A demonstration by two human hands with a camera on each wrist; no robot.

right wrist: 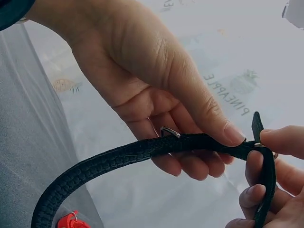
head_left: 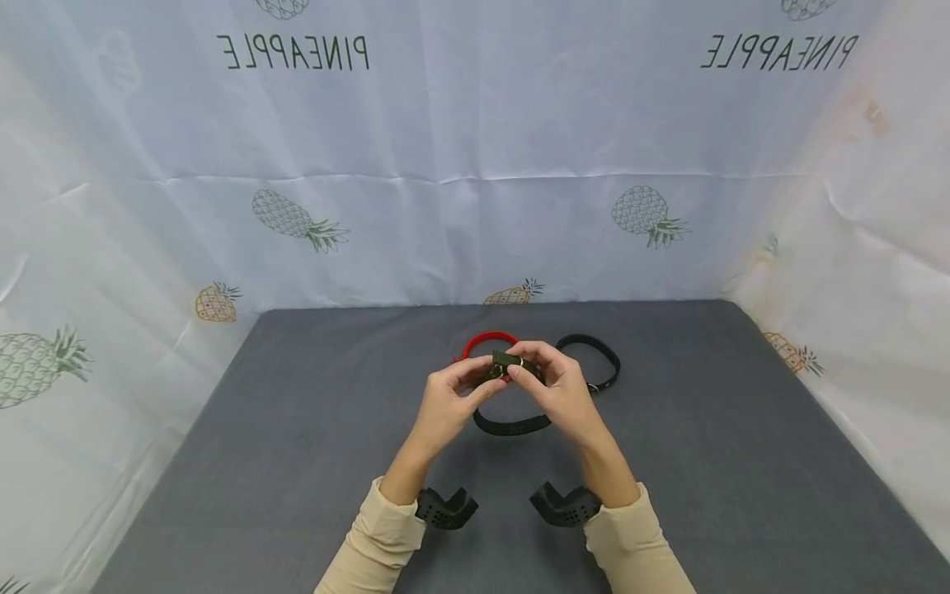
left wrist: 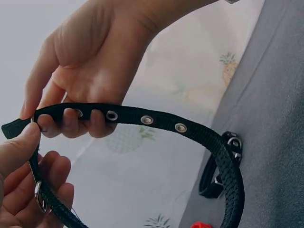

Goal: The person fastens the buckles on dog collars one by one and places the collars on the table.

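Note:
A dark collar (head_left: pixel 512 428) with metal eyelets and a padded band is raised between both hands, its loop hanging toward the wrists. My right hand (head_left: pixel 562 394) holds the eyelet end of the strap; curled fingers (left wrist: pixel 97 124) press against it in the left wrist view. My left hand (head_left: pixel 444 406) grips the other end, beside a metal D-ring (right wrist: pixel 170 133). Between the hands, the strap tip (right wrist: pixel 257 124) sticks out past a small metal piece (right wrist: pixel 259 144), with thumbs and fingertips pinching right around it.
Behind the hands, a red collar (head_left: pixel 490 336) lies on the grey-covered table (head_left: pixel 319 470). To its right lies a black collar (head_left: pixel 612 359) with metal fittings. White curtains printed with pineapples (head_left: pixel 282 213) surround the table. A dark camera mount (head_left: pixel 448 509) sits at the left wrist.

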